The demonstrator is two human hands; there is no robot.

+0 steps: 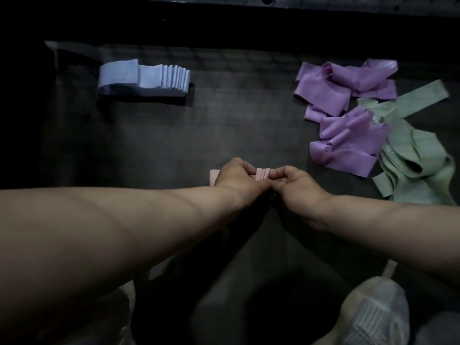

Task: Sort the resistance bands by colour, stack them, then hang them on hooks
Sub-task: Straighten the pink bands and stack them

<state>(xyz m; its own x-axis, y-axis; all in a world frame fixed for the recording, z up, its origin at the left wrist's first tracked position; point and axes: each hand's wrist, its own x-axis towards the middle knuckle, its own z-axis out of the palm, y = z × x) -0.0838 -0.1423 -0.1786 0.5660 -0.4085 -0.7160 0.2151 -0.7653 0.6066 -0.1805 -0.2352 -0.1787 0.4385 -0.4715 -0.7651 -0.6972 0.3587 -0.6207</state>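
Forearms (pixel 124 232) reach forward, left hand (pixel 236 175) and right hand (pixel 296 181) both pinching the pink bands (pixel 262 173) gathered between them: best squeeze evenly and square the edges, matching the tidy blue stack (pixel 146 79) far beyond the left hand.

The left hand (pixel 239 176) and right hand (pixel 296 183) cover most of the stack of pink bands (pixel 262 173); only its left end and a ribbed strip show. Right of the stack, green bands (pixel 408 155) lie partly under purple bands (pixel 348 145). Nearer than the stack, a blurred shoe (pixel 373 317) is cut by the bottom edge.
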